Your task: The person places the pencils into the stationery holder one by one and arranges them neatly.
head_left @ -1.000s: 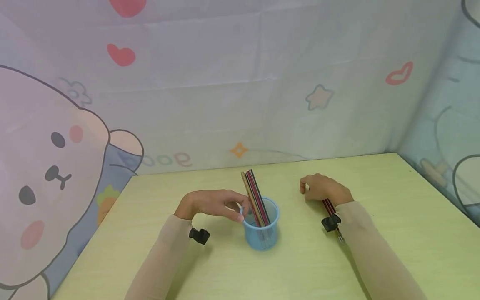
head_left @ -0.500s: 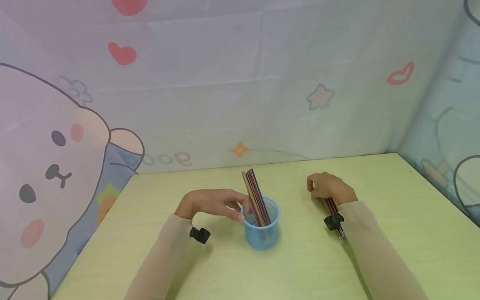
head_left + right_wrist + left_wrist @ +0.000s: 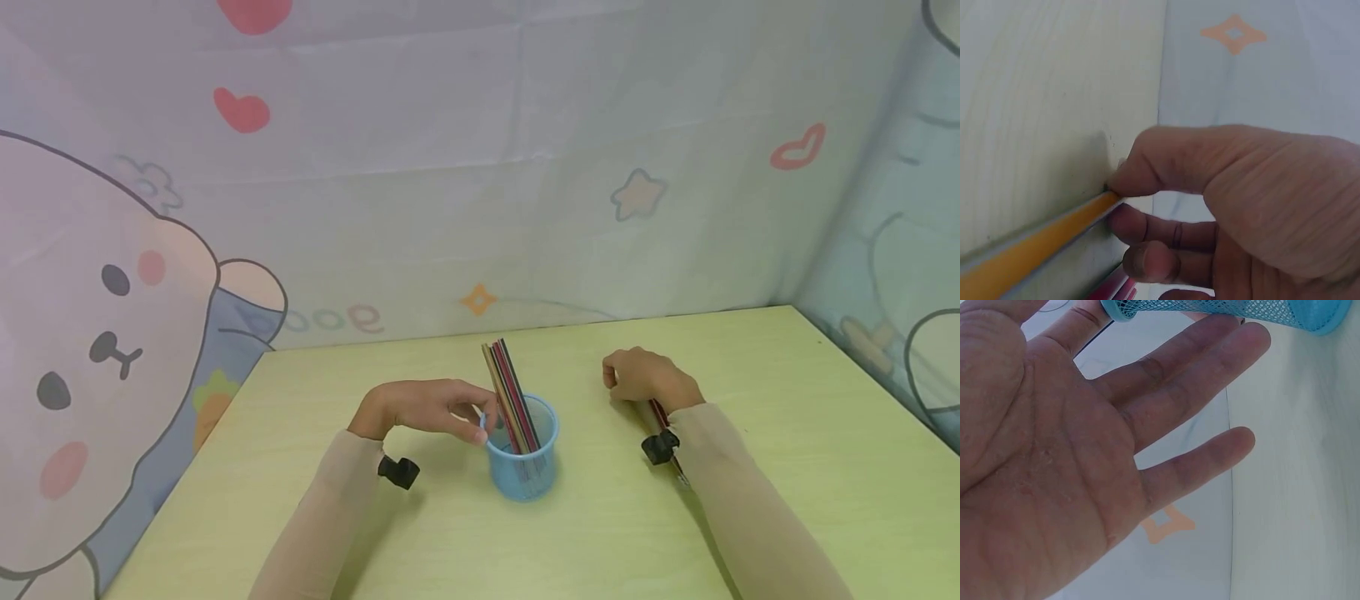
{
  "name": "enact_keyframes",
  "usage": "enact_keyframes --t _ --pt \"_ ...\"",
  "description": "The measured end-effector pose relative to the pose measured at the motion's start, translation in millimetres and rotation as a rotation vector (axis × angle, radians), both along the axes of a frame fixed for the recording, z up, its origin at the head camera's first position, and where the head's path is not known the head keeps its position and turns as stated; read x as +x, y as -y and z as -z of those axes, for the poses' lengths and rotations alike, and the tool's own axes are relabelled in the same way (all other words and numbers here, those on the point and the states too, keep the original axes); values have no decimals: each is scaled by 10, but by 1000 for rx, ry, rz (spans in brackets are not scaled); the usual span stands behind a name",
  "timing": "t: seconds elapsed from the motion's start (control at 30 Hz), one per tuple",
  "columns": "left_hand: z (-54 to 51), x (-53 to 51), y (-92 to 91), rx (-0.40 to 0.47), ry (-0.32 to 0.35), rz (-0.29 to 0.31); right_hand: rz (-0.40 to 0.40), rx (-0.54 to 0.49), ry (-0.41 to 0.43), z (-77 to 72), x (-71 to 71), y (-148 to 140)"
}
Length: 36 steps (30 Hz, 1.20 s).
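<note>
A blue mesh pen cup [image 3: 522, 481] stands upright on the table, with several pencils [image 3: 513, 392] leaning inside it. My left hand [image 3: 429, 406] pinches the cup's rim on its left side between thumb and finger; its other fingers [image 3: 1191, 400] stretch out below the cup in the left wrist view. To the right of the cup, my right hand [image 3: 643, 375] is low over a few dark red pencils [image 3: 659, 414] on the table. In the right wrist view its thumb and fingertip pinch the end of a yellow-orange pencil [image 3: 1041, 244], beside red ones [image 3: 1109, 286].
The pale yellow table [image 3: 600, 533] reaches back to a printed cloth backdrop [image 3: 420, 208]. More cloth [image 3: 892, 250] hangs along the right side. A small black wrist camera [image 3: 399, 472] is strapped at the left sleeve, another camera [image 3: 661, 447] at the right.
My right hand shifted slightly right, then came back a little to the left, staying low over the pencils. The left hand and the cup have kept their place.
</note>
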<state>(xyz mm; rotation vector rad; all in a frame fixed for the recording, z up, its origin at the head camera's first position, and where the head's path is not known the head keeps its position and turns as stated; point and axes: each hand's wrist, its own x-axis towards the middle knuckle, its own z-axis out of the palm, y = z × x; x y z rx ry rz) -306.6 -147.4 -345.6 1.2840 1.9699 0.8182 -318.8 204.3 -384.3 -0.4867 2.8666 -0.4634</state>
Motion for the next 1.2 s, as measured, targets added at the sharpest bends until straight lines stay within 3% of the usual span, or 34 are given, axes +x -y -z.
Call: enact_keyframes --t 0.33,0.63,0.9,1.07,1.2 --pt "15 -22 -30 20 -1 25 -141 -283 72 -45 -50 4" --pt "7 -7 -22 10 -1 17 -247 -379 -105 -308 20 193" --pt "12 -10 -23 10 7 14 -249 -475 -199 -591 233 355" --pt "20 -14 -27 13 20 15 -262 -536 -342 -733 359 427" --pt "13 -12 -25 11 19 13 -286 -650 -434 -826 456 496"
